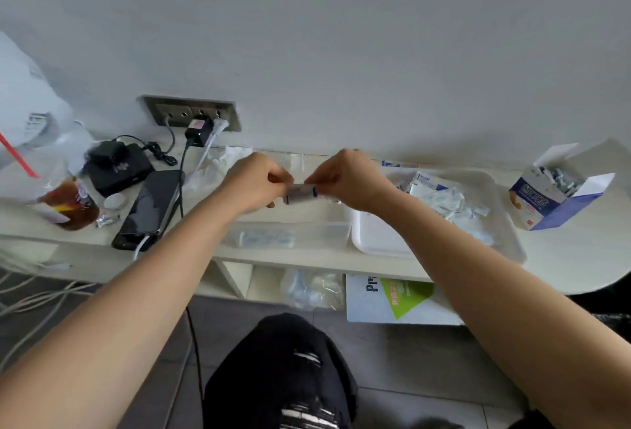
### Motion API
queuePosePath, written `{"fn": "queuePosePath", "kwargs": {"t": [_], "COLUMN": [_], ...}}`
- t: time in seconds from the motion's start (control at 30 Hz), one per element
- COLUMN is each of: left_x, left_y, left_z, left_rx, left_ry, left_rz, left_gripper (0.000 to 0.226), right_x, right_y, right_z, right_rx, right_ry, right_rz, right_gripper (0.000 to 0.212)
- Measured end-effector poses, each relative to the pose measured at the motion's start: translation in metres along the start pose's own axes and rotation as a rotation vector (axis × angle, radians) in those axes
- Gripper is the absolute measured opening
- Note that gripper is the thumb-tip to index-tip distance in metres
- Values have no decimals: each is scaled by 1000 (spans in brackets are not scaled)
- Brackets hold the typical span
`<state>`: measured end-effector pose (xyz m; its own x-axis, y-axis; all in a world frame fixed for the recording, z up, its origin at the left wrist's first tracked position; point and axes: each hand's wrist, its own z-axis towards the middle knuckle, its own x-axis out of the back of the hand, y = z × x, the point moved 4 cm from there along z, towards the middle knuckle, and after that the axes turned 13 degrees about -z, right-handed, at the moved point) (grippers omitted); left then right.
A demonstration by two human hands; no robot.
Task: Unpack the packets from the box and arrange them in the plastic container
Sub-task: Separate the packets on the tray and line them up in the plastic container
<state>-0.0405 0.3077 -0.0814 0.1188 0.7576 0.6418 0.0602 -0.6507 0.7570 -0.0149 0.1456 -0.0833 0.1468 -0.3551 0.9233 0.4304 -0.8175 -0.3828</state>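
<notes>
White packet (302, 193): small, blue-marked, held above the clear plastic container (327, 234), over the middle of the desk (580, 258).
Left hand (254, 183): fingers curled, pinching the packet's left end.
Right hand (348, 179): fingers curled, pinching the packet's right end.
Clear plastic container: at the desk's front edge, below both hands; contents at its left end blurred.
White tray (379, 241): just right of the container; loose packets (454, 203) heaped in its back right part.
Box (553, 200): blue and white, open-topped, near the desk's right end, packets visible inside.
Phone (150, 210): black, left of the container, cable attached.
Drink cup (65, 203): desk's left end, red straw.
</notes>
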Motion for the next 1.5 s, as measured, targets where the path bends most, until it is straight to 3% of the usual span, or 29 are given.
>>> {"fn": "queuePosePath", "kwargs": {"t": [0.07, 0.23, 0.37, 0.43, 0.53, 0.63, 0.77, 0.87, 1.03, 1.1, 1.2, 1.33, 1.4, 1.5], "left_x": [1, -24, -37, -40, -43, -45, -46, -46, -46, -43, -38, -32, -42, -73], "left_y": [-17, -43, -51, -54, -59, -62, -66, -69, -75, -73, -60, -8, 23, 59], "left_z": [5, 21, 29, 31, 34, 34, 36, 37, 37, 35, 41, 39, 36, 34], "left_rx": [52, 173, 237, 240, 237, 254, 267, 280, 295, 295, 211, -41, -194, -328], "left_ry": [-26, -247, -380, -416, -440, -473, -460, -462, -459, -471, -369, 127, 251, 200], "left_rz": [104, 251, 288, 283, 275, 261, 261, 255, 238, 261, 302, 139, 26, -67], "left_gripper": [27, 21, 29, 30, 27, 24, 25, 27, 25, 23, 22, 22, 24, 24], "right_x": [-13, -54, -76, -81, -79, -80, -82, -87, -89, -82, -46, 10, 25, 28], "right_y": [-3, -5, -3, -3, -4, -6, -5, -9, -7, -8, -9, 20, 53, 106], "right_z": [12, 30, 37, 38, 38, 36, 39, 36, 31, 31, 29, 9, -7, -37], "right_rx": [-35, -78, -67, -78, -101, -77, -60, -58, -44, -13, 18, -88, -193, -367], "right_ry": [-99, -407, -515, -571, -611, -681, -629, -743, -762, -679, -315, 49, 138, 111], "right_rz": [-126, -405, -543, -582, -593, -550, -483, -437, -396, -330, -88, 196, 173, 12], "right_gripper": [20, 24, 5, 18, 6, 23, 27, 31, 33, 31, 26, 22, 23, 19]}}
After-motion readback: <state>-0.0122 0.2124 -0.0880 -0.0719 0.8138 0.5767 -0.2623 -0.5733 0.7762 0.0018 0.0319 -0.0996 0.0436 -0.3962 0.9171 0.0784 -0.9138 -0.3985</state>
